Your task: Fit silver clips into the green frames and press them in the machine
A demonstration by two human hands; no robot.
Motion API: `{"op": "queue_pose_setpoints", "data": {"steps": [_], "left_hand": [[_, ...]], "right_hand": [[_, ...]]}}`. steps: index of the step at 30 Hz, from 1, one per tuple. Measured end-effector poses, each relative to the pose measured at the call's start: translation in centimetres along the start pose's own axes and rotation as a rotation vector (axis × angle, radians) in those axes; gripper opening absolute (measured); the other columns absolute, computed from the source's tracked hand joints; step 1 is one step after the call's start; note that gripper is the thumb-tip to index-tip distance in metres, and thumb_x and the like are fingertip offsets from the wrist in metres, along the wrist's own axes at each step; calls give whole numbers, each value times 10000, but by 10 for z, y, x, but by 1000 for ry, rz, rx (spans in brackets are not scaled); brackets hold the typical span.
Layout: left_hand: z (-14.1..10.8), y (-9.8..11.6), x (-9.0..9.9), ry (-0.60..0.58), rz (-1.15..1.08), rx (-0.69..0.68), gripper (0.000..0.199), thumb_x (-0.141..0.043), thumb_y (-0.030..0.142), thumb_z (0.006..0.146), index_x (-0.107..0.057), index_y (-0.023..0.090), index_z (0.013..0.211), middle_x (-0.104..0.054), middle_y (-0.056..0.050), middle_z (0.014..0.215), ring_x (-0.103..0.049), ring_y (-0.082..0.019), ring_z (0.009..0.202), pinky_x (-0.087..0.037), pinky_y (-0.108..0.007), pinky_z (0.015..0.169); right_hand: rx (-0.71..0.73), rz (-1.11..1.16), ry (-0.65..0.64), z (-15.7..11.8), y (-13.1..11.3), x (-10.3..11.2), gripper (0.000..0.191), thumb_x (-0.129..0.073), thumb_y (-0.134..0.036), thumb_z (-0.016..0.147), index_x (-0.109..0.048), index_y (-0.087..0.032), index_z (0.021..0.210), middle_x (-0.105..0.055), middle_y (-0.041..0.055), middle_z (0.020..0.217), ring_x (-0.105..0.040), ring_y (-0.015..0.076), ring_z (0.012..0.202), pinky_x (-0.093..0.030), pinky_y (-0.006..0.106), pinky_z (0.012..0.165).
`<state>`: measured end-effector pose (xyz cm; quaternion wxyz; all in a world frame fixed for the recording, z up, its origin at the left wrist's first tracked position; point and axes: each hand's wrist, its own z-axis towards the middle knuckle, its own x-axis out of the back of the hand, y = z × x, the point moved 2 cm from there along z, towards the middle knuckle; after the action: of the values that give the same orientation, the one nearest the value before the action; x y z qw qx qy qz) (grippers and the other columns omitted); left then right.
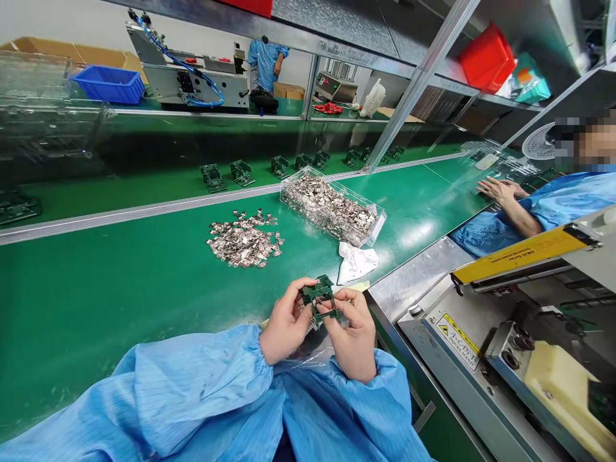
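Between both hands, above the near table edge, is a dark green plastic frame (319,296) with openings in it. My left hand (287,321) pinches its left side with thumb and fingers. On the right side, my right hand (353,333) grips it, fingertips at the lower opening. Whether a small part is between those fingertips cannot be made out. A loose pile of small metal pieces (245,240) lies on the green table (158,282). Beyond the hands, a clear plastic box (378,231) full of similar pieces stands beside a crumpled white cloth (357,262).
Several green frames (241,172) stand in a row past the metal strip (192,203). At the right, a machine (447,359) with a yellow bar borders the table. A co-worker's hands (500,190) are farther along the table. Another person (267,64) stands at the back.
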<state>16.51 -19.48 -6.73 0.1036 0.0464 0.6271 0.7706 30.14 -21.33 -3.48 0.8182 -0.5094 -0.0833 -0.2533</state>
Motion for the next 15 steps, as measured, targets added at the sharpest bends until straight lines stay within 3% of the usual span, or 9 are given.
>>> {"op": "queue_pose_setpoints", "data": {"steps": [5, 10, 12, 15], "left_hand": [[-3, 6, 0, -5, 115, -11, 356, -489, 187, 902, -485, 225, 1256, -577, 1, 768, -475, -118, 579, -391, -227, 545], [-7, 8, 0, -4, 153, -15, 339, -522, 226, 897, -507, 210, 1235, -446, 46, 636, -358, -99, 500, -292, -219, 479], [-7, 8, 0, -24, 147, 1, 330, -527, 234, 900, -511, 209, 1228, -453, 46, 640, -372, -97, 510, -309, -214, 491], [-6, 8, 1, -44, 117, 22, 333, -522, 246, 908, -498, 206, 1237, -581, -8, 811, -497, -114, 628, -411, -218, 579]], "right_hand": [[-53, -38, 22, -1, -3, -1, 64, -669, -244, 827, -692, -220, 773, -545, 59, 928, -560, 221, 899, -482, 387, 797], [-197, 126, 44, -3, 2, -5, 172, -688, -306, 796, -620, -196, 684, -539, 57, 909, -555, 207, 886, -483, 312, 709], [-276, 247, 17, -6, 7, -6, 230, -707, -344, 783, -578, -192, 669, -553, 53, 892, -562, 194, 837, -486, 293, 668], [-321, 376, -73, -10, 12, 0, 208, -718, -353, 792, -584, -198, 755, -587, 68, 968, -586, 209, 880, -503, 299, 681]]}}
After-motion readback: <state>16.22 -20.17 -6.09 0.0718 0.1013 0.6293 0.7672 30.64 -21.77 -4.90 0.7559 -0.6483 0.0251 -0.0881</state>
